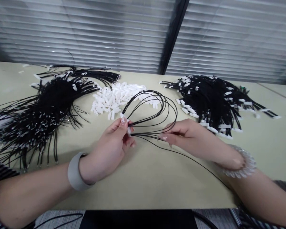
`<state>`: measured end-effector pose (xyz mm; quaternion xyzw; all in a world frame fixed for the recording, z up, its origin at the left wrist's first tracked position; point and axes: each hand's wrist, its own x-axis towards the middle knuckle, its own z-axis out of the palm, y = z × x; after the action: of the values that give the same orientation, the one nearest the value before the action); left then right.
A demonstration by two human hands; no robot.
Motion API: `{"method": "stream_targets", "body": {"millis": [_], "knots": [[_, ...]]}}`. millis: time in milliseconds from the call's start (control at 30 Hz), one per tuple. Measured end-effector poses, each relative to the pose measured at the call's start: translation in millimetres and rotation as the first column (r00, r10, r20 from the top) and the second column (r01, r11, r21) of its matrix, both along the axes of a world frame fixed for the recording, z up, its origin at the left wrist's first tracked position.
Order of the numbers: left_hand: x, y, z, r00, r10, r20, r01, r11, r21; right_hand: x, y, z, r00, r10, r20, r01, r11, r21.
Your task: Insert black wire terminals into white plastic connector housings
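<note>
My left hand pinches a small white connector housing between thumb and fingers, over the middle of the table. Several thin black wires run out of the housing and curve round in a loop to the right. My right hand has its thumb and fingers closed on some of these wires, a short way right of the housing. One wire trails from there down toward my right forearm. The wire ends inside my right fingers are hidden. Behind the loop lies a heap of loose white connector housings.
A big pile of loose black wires covers the left of the table. At the right lies a pile of black wires with white connectors. Window blinds stand behind the table's far edge.
</note>
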<state>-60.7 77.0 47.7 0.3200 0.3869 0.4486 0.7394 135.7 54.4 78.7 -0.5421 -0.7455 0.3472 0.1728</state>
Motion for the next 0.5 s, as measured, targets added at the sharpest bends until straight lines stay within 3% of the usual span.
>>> {"method": "stream_targets", "body": {"millis": [200, 300, 400, 500], "knots": [[-3.0, 0.8, 0.3, 0.979, -0.137, 0.151, 0.146, 0.988, -0.051, 1.5, -2.2, 1.9, 0.999, -0.037, -0.01, 0.036, 0.999, -0.029], [-5.0, 0.0, -0.4, 0.958, -0.198, 0.209, 0.221, 0.971, -0.09, 4.3, -1.4, 1.4, 1.0, 0.014, 0.017, -0.016, 0.994, 0.111], [-6.2, -1.0, -0.3, 0.937, -0.234, 0.261, 0.27, 0.956, -0.114, 7.1, -1.0, -1.2, 0.978, 0.052, 0.203, -0.138, 0.889, 0.438], [-6.4, -1.8, 1.1, 0.92, -0.258, 0.294, 0.306, 0.943, -0.129, 9.3, -1.7, -3.7, 0.871, -0.117, 0.477, -0.237, 0.75, 0.617]]}}
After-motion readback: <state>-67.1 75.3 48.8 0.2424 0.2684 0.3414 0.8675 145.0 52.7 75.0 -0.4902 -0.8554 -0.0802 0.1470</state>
